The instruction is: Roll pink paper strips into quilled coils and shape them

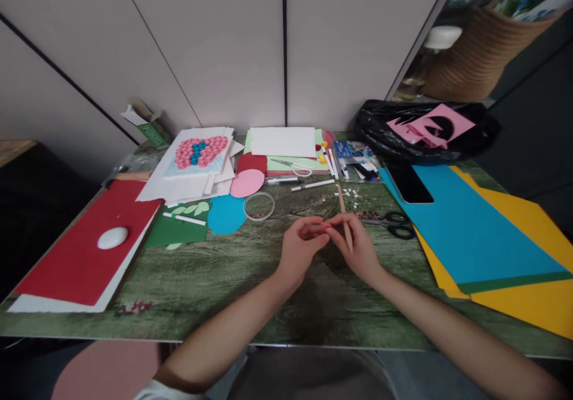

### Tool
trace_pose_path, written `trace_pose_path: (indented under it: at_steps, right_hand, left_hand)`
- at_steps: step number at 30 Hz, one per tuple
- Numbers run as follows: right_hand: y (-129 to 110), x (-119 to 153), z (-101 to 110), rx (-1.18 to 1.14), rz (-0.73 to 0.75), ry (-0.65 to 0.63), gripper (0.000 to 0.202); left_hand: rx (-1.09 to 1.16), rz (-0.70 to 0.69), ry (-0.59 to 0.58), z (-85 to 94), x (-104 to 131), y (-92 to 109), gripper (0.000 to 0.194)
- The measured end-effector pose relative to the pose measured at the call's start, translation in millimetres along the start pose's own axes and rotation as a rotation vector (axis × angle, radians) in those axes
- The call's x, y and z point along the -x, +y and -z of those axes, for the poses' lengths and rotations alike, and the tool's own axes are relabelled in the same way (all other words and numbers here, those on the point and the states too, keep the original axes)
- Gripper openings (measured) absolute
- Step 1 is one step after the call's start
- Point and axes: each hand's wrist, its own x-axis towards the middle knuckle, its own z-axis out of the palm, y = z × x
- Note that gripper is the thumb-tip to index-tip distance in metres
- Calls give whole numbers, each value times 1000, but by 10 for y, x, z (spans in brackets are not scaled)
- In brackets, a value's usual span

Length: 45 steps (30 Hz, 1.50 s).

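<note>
Over the middle of the table, my left hand (301,249) and my right hand (357,246) meet at the fingertips. Pinched between them is a small red piece (327,228), perhaps curled paper, mostly covered by fingers. A thin wooden stick (342,198) also sits in my right hand, slanting up and away past the thumb. Black-handled scissors (398,225) lie just right of that hand, beside small paper scraps (349,193). Left of my hands are a roll of clear tape (258,206) and a blue paper circle (226,215).
At left lies red paper (85,257) with a white oval object (113,238). A picture with pink and blue rosettes (197,154) tops white sheets. Blue paper (474,227), a phone (409,182) and a black plastic bag (380,122) are at right. Markers (313,185) lie behind my hands.
</note>
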Motion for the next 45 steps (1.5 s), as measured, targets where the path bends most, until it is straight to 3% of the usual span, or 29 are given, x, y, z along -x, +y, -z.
trace_pose_path:
  at_steps: [22, 28, 34, 45]
  right_hand:
    - [29, 0, -8, -134, -46, -93, 12]
    - [11, -42, 34, -96, -45, -87, 15]
    - [-7, -70, 100, -266, -112, -94, 13]
    - [66, -190, 177, -383, -191, 47, 20]
  left_hand:
    - [24, 15, 71, 36, -41, -87, 31]
    - [-9, -15, 29, 44, -56, -45, 28]
    - [-26, 17, -49, 76, -121, 2, 30]
    - [101, 46, 126, 157, -273, 72, 47]
